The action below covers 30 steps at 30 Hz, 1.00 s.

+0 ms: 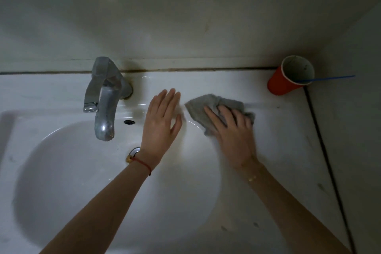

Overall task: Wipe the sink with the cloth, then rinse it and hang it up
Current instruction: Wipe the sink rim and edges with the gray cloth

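Note:
A grey cloth (208, 107) lies crumpled on the white sink's (257, 150) flat rim, to the right of the basin. My right hand (228, 130) presses down on the cloth with its fingers spread over it. My left hand (162, 117) rests flat, fingers straight, on the back rim just left of the cloth, holding nothing. The metal tap (105, 97) stands at the back, its spout over the basin. Part of the drain (135, 150) shows beside my left wrist.
An orange paper cup (286, 80) with a thin blue stick (334, 78) in it stands in the back right corner against the wall. A dark seam (323, 150) runs down the right edge of the sink top. The overflow hole (129, 122) sits behind the spout.

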Tool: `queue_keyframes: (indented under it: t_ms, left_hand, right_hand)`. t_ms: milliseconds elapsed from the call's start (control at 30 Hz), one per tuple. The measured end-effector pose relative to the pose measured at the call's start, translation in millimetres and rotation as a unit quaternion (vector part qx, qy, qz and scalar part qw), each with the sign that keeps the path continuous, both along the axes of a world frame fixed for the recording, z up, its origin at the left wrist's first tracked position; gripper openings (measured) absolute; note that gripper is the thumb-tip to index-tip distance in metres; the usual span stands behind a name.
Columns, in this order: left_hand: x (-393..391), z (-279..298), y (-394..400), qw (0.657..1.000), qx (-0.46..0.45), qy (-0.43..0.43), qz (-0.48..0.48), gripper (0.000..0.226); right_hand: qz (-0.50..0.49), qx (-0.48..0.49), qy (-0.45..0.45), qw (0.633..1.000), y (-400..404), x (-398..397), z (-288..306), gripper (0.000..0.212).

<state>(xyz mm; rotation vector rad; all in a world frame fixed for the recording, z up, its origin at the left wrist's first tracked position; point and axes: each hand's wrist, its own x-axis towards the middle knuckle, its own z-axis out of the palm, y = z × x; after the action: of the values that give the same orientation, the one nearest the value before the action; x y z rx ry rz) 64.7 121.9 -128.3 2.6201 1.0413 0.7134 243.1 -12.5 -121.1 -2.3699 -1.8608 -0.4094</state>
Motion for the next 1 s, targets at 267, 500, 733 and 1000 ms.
queue_keyframes:
  t_ms: [267,500,733,1000]
  left_hand:
    - [24.5,9.4,-16.7,0.999,0.005,0.007,-0.041,0.051]
    - [72.1,13.3,-29.6,0.989,0.018,0.048,-0.135,0.051]
    - [70.0,8.5,-23.3,0.985,0.016,0.063,-0.159,0.055]
    - [69.2,7.1,-25.2,0.985,0.007,0.051,-0.162,0.056]
  right_hand:
    - [-0.256,0.014,0.037,0.966,-39.5,33.4,-4.7,0.044]
    - [-0.080,-0.033,0.077,0.993,-102.4,11.3,3.1,0.049]
    - [-0.313,0.008,0.093,0.945,-44.8,31.1,3.7,0.048]
    - [-0.128,-0.046,0.098,0.986,-122.8,7.5,4.6,0.053]
